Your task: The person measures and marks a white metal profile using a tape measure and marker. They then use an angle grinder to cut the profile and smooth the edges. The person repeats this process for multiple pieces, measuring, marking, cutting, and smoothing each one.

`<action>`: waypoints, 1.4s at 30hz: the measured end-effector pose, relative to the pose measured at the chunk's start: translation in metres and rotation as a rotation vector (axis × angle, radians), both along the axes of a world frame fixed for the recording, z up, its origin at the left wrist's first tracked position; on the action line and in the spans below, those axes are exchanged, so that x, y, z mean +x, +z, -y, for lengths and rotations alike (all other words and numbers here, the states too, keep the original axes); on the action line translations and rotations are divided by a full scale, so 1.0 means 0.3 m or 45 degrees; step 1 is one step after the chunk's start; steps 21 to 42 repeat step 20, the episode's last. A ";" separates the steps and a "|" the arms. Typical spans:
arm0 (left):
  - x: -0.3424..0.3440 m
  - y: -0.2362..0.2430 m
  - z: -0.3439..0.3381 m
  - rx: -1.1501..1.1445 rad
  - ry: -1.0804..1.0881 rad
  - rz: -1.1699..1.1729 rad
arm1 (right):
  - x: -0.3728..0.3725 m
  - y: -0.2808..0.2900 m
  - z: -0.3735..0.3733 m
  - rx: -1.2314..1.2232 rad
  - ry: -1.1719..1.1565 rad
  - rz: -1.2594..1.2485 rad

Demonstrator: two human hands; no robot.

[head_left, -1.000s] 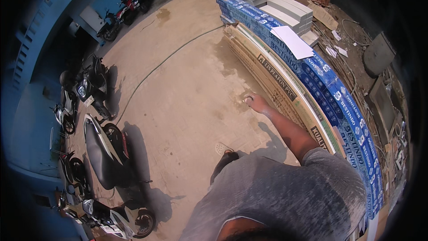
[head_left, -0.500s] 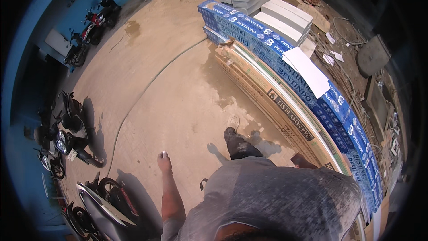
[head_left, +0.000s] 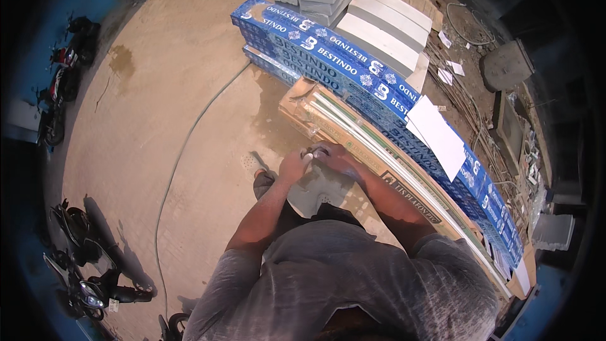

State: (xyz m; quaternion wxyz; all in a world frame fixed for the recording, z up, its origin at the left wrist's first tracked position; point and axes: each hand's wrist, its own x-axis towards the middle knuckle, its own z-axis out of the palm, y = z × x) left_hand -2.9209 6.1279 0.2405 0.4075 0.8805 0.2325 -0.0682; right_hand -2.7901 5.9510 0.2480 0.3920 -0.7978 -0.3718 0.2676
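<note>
My left hand (head_left: 295, 165) and my right hand (head_left: 334, 156) meet in front of me, fingers curled toward each other. A small pale spot shows at the left fingertips; whether it is a held thing I cannot make out. What lies between the right fingers is hidden too. Just beyond and beside the hands lies a long brown carton (head_left: 295, 106), its open top showing white and green strips (head_left: 372, 139). Behind it runs a stack of long blue boxes (head_left: 344, 57), with a white sheet (head_left: 437, 137) lying on top.
Light grey blocks (head_left: 385, 22) are piled behind the blue boxes. A thin hose (head_left: 183, 145) curves along the paved ground (head_left: 139, 170). Parked motorbikes (head_left: 79, 265) stand on the left. At the right are a grey container (head_left: 507, 66) and scattered scraps.
Both hands have come up from my sides and together in front of me. I have moved closer to the near end of the brown carton, and the view has shifted rightward.
</note>
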 end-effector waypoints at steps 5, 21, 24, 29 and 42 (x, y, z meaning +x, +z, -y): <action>0.442 -0.415 -0.447 0.019 -0.012 -0.116 | 0.136 -0.197 -0.392 -0.232 -0.347 -0.252; 1.135 -1.294 -0.896 -0.219 -0.081 -0.265 | 0.503 -0.866 -0.860 -0.477 -0.907 0.007; 1.135 -1.294 -0.896 -0.219 -0.081 -0.265 | 0.503 -0.866 -0.860 -0.477 -0.907 0.007; 1.135 -1.294 -0.896 -0.219 -0.081 -0.265 | 0.503 -0.866 -0.860 -0.477 -0.907 0.007; 1.135 -1.294 -0.896 -0.219 -0.081 -0.265 | 0.503 -0.866 -0.860 -0.477 -0.907 0.007</action>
